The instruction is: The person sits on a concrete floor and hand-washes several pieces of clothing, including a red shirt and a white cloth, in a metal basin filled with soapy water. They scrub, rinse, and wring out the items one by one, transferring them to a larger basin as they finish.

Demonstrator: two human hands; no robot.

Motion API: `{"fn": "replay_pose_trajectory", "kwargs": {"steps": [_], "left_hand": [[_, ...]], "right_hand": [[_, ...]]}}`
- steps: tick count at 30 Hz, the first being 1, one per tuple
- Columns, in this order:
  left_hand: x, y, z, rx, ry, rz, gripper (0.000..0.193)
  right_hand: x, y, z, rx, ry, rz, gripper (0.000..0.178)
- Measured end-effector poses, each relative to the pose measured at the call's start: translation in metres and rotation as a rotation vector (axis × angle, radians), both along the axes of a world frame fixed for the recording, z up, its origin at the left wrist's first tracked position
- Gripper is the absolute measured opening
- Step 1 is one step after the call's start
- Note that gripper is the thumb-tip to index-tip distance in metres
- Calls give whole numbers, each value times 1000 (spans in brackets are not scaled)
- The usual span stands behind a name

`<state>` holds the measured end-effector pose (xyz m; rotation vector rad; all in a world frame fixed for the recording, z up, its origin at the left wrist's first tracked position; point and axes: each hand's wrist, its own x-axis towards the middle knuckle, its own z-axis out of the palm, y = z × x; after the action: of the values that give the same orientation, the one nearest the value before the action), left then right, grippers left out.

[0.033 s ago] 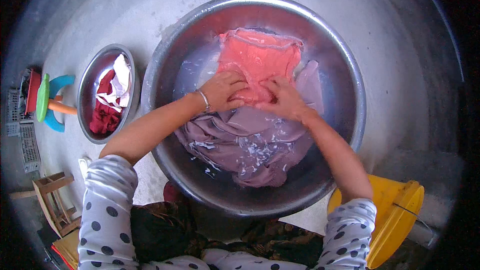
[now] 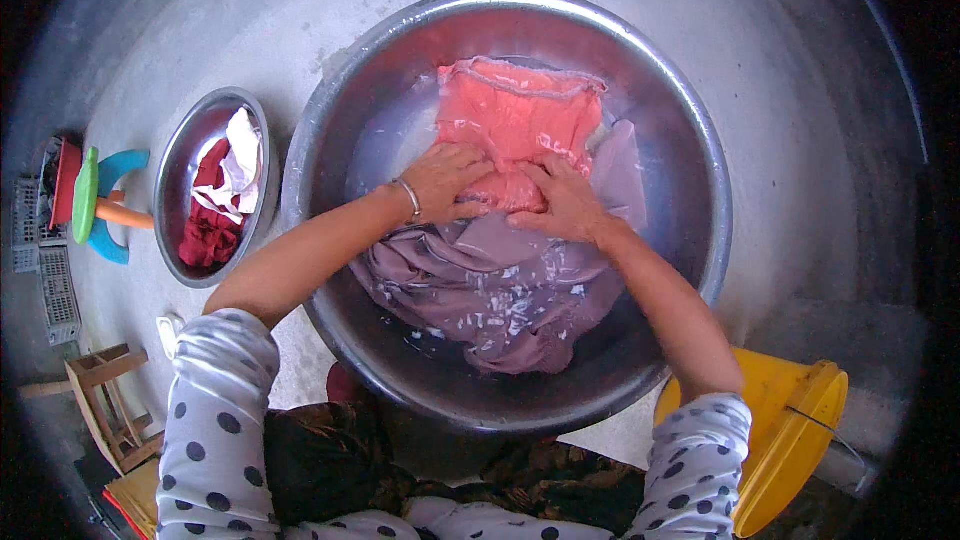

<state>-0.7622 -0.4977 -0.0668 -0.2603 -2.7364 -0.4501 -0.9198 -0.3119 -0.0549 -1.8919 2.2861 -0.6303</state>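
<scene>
A large metal basin (image 2: 705, 180) stands before me. In it a wet coral-red cloth garment (image 2: 520, 115), streaked with suds, lies spread over a mauve cloth (image 2: 470, 270). My left hand (image 2: 447, 183), with a bracelet at the wrist, rests on the red garment's left near side, fingers stretched out. Across from it my right hand (image 2: 562, 202) lies on the garment's right near side, its fingers apart and its thumb pointing left. Between the hands the garment is slightly gathered. White suds cling to the mauve cloth's folds.
Left of the basin is a smaller metal bowl (image 2: 262, 210) with dark red and white cloths. Further left are a green, blue and orange plastic object (image 2: 88, 195), grey crates (image 2: 58, 290) and a wooden stool (image 2: 110, 405). A yellow bucket (image 2: 790, 430) sits at the near right.
The red garment was bunched up between my hands before and now lies flatter. My fingers have straightened on it, and the suds on the mauve cloth have shifted.
</scene>
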Motion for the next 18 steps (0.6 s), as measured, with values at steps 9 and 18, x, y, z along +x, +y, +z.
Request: {"fn": "replay_pose_trajectory", "kwargs": {"steps": [9, 18], "left_hand": [[-25, -55, -19, 408, -501, 261, 33], [-10, -40, 13, 148, -53, 214, 32]], "right_hand": [[-54, -39, 19, 216, -784, -274, 34], [-24, -26, 5, -219, -167, -423, 25]]}}
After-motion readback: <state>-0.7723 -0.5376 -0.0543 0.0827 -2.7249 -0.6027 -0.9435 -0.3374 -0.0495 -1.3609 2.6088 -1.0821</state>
